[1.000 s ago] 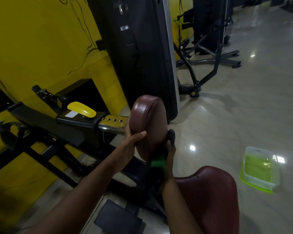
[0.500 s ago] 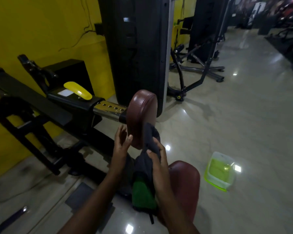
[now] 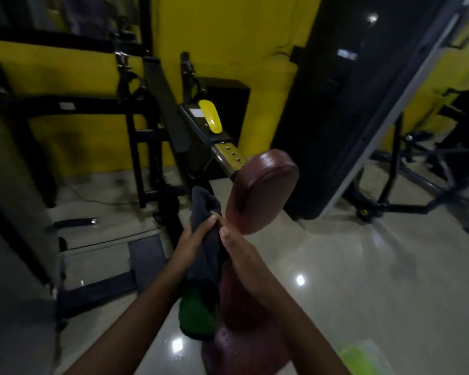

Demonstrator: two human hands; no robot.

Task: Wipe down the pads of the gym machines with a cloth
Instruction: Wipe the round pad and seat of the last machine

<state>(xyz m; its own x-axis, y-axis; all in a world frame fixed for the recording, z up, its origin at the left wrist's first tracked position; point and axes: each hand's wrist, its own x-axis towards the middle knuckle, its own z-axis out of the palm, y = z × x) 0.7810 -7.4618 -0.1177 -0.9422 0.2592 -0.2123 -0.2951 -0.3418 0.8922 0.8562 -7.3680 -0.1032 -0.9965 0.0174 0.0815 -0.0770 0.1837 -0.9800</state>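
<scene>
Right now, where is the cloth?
In the head view the dark cloth hangs at centre, gripped between the left hand and right hand, just left of the maroon pad.

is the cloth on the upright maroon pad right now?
No, the cloth is bunched between both hands, left of the upright maroon pad and off its face.
</scene>
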